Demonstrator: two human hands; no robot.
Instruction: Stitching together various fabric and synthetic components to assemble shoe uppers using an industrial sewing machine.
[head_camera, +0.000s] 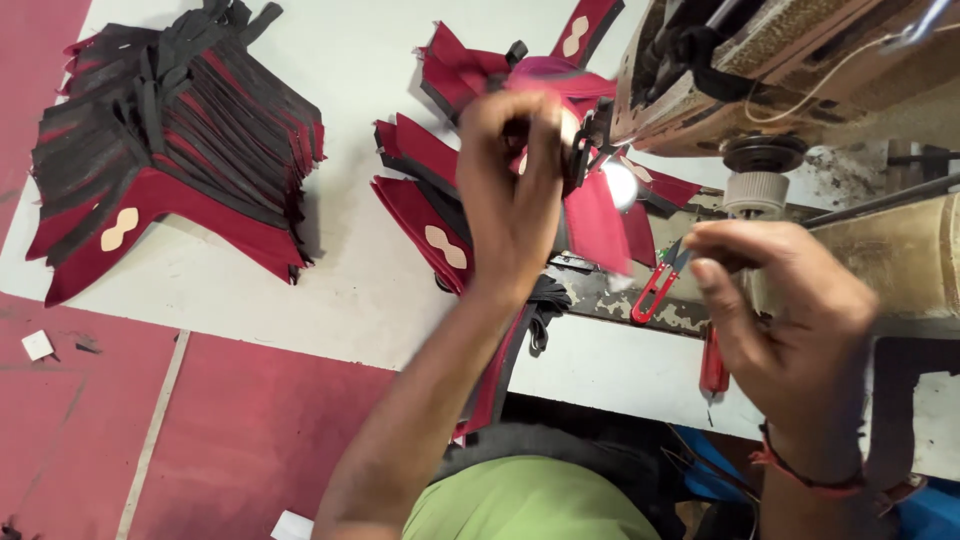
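My left hand is raised over the table, fingers closed on a red fabric piece with black trim that hangs down by the sewing machine. My right hand is lower right, gripping red-handled thread snips whose tips point up toward the fabric. A small lit lamp glows beside the machine's needle area.
A fanned stack of red and black cut pieces with beige patches lies at the left on the white table. More red pieces sit behind my left hand. A red tool lies near the table edge. Red floor shows below left.
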